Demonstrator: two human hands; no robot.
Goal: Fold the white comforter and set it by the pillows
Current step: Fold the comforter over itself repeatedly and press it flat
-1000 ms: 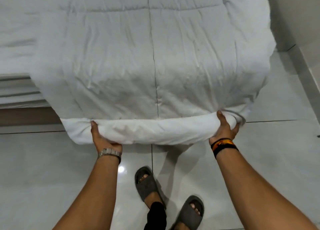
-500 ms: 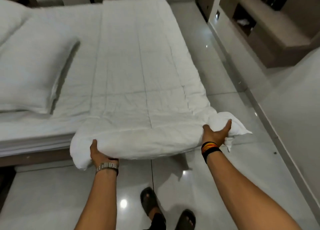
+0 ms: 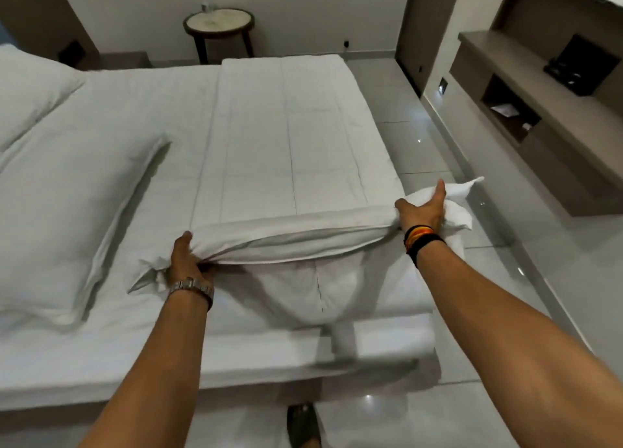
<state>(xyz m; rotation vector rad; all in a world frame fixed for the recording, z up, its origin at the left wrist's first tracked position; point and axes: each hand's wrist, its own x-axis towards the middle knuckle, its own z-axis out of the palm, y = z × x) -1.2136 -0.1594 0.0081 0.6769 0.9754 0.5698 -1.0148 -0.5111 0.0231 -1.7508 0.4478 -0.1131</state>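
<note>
Head view: the near end of the white comforter (image 3: 286,151), which a second ago hung over the bed's edge toward the floor, is now lifted above the mattress.
Left hand (image 3: 187,260): fingers curled round the near left corner of the raised end, holding a bunched wad of fabric.
Right hand (image 3: 421,210): gripping the near right corner, thumb on top; the other fingers seem tucked under the cloth, though the bunching hides them.
Comforter: it lies as a long strip down the right half of the bed (image 3: 101,356), its far end near the round side table (image 3: 219,23); the lifted edge sags between the two hands, with a loop of it drooping over the near bed edge.
Pillows (image 3: 60,218): on the left side of the bed, just beside the strip.
Meaning: the end is up off the floor side, so the lengthwise fold toward the far end looks under way; the placing by the pillows is not yet done.
</note>
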